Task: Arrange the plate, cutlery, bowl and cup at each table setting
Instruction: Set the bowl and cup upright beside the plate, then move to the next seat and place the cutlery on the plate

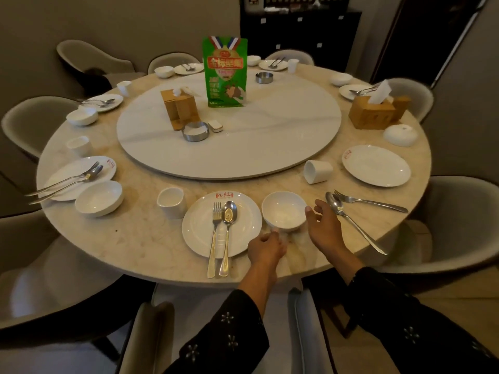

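Round table [140,238]: your left hand [266,248] pinches the bowl [284,211], right hand [324,225] open beside it; next, right the tipped cup [318,171].

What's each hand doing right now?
Left hand: closed at the bowl's near rim; grip unclear.
Right hand: open beside the bowl, holding nothing.

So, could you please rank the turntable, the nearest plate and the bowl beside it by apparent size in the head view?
1. Turntable, largest.
2. Nearest plate.
3. Bowl, smallest, flanked by the left hand and right hand.
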